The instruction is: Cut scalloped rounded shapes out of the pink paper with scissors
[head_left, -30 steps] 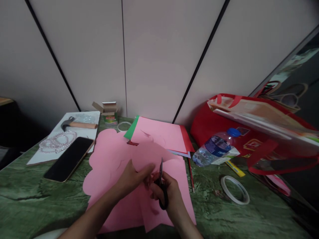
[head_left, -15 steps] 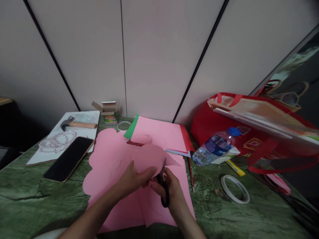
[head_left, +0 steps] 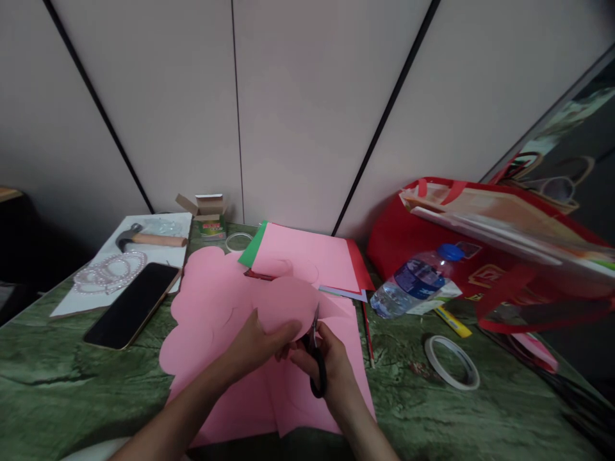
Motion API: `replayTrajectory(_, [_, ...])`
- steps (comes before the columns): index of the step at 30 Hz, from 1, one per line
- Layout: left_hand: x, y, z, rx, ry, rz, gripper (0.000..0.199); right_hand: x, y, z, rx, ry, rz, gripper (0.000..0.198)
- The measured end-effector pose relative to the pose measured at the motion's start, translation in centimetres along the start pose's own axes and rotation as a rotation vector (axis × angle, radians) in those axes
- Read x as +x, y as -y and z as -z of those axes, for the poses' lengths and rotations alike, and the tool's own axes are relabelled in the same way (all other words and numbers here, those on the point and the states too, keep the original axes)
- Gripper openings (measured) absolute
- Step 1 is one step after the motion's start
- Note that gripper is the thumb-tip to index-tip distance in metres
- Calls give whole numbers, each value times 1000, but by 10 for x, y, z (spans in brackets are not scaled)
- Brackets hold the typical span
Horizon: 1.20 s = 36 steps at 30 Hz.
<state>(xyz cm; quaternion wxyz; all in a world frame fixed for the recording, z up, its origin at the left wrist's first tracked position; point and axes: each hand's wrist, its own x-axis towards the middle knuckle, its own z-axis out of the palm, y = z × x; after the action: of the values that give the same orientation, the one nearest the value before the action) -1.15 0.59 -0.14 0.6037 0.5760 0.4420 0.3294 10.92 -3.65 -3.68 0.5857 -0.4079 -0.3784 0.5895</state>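
A piece of pink paper [head_left: 283,304] with a rounded outline is pinched between the thumb and fingers of my left hand [head_left: 262,342]. My right hand [head_left: 331,362] is wrapped round black-handled scissors [head_left: 317,365], whose blades point away from me at the right edge of that piece. A narrow strip of the paper sticks out to the right beyond the blades. Beneath both hands lie larger pink sheets [head_left: 230,410], the left one with a scalloped edge. How far the blades are apart is hard to make out.
Pink, green and red sheets [head_left: 307,253] lie behind. To the left are a phone [head_left: 134,307], a hammer [head_left: 154,239], beads [head_left: 110,272] and a small box [head_left: 211,218]. On the right sit a water bottle [head_left: 413,282], a tape roll [head_left: 451,363], a pencil [head_left: 368,336] and a red bag [head_left: 394,230].
Almost nothing differs. Both hands, the scissors and the pink piece keep nearly the same place, and the whole view has shifted very slightly.
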Motion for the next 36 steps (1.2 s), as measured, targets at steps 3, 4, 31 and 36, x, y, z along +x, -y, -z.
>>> replayTrajectory(3, [0, 1, 0, -3, -10, -5, 22, 0, 2, -2, 21, 10, 3, 36])
replayTrajectory(4, [0, 1, 0, -3, -11, -9, 22, 0, 3, -2, 21, 7, -1, 36])
replayTrajectory(31, [1, 1, 2, 53, -25, -38, 20, -1, 3, 3, -104, -17, -29, 33])
replayTrajectory(36, [1, 1, 2, 33, -12, -24, 20, 0, 0, 5, -135, -39, -43, 34])
